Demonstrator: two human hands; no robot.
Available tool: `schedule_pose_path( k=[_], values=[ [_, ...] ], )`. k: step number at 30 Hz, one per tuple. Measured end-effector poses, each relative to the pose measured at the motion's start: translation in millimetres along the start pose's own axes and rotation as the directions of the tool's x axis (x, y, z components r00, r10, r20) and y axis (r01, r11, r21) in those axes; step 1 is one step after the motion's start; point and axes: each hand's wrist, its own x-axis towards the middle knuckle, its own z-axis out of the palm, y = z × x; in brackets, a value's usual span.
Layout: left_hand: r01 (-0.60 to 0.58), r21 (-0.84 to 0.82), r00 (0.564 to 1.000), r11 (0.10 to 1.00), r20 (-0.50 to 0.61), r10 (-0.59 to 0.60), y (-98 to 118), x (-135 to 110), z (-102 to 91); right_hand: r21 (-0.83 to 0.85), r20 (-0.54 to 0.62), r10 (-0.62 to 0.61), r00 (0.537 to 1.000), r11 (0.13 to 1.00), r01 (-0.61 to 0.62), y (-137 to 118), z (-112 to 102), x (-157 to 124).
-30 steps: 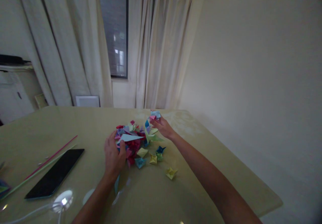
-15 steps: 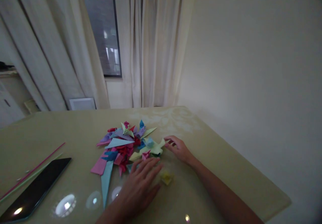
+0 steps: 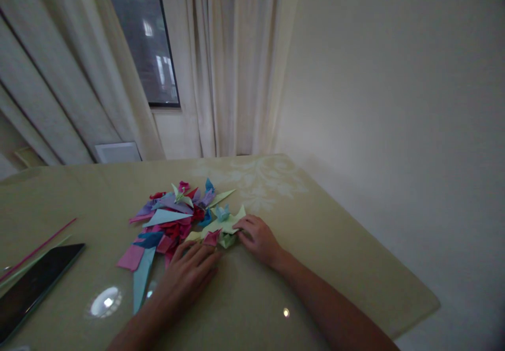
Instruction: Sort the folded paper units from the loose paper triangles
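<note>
A heap of folded coloured paper pieces (image 3: 177,217) in pink, red, blue, purple and pale green lies on the beige table (image 3: 323,246). My left hand (image 3: 189,274) lies flat with fingers stretched out, pressing against the heap's near edge. My right hand (image 3: 258,238) rests at the heap's right side, fingers curled onto a pale green piece (image 3: 229,224). A long light-blue paper strip (image 3: 140,280) and a pink square (image 3: 130,257) lie at the heap's left front.
A dark phone or tablet (image 3: 33,285) lies at the left with a pink stick (image 3: 37,248) and a green one beside it. Curtains (image 3: 232,61) and a window (image 3: 140,35) stand behind. The table's right edge runs near the wall.
Both hands have slid left toward the heap. The loose yellow and blue pieces that lay in front are now gathered under or against my hands. My view has turned slightly right.
</note>
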Motion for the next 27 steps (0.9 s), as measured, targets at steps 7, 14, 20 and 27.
schedule_pose_path(
  k=[7, 14, 20, 27],
  values=[
    [0.183, 0.113, 0.980, 0.977, -0.098, -0.172, -35.6, -10.8, 2.7, 0.440, -0.332, 0.252, 0.909, 0.894, -0.088, -4.2, -25.6, 3.9],
    [0.387, -0.240, 0.884, 0.890, -0.180, -0.433, -10.7, -5.7, -6.3, 0.843, -0.229, 0.446, 0.865, 0.536, -0.054, -17.2, -34.5, 6.9],
    [0.492, -0.832, 0.688, 0.258, 0.190, -0.701, 27.0, 11.5, -22.5, 0.898, 0.103, 0.406, 0.908, 0.355, -0.261, -34.7, -13.5, 0.4],
    [0.490, -0.789, 0.674, 0.371, 0.073, -0.735, 27.4, 15.8, -21.6, 0.864, 0.196, 0.241, 0.951, 0.416, -0.283, -37.5, -11.1, -5.6]
  ],
)
